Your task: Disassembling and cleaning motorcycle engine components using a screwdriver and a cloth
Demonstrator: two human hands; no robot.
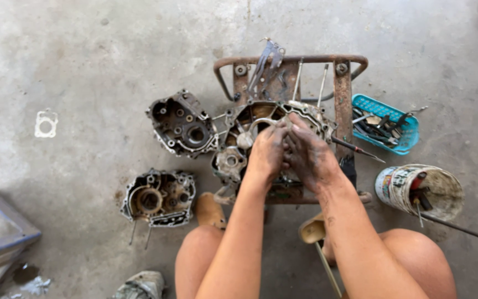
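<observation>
Engine crankcase half (275, 124) sits open side up on a rusty metal stand (343, 94), near its front edge, interior exposed for work. Left hand (266, 152) and right hand (308, 155), both greasy, pressed together over its middle; grip cannot be made out. Two more case halves (182, 123) (159, 198) on the concrete floor (84, 66) left; blue tool basket (385, 123) and bucket (419, 191) right, within reach.

Both hands together, fingers curled

Left hand (265, 150) and right hand (308, 156) pressed side by side, grimy, fingers curled forward and down, tips hidden. Forearms reach forward from the body and converge at the wrists. Bare knees spread either side below.
</observation>
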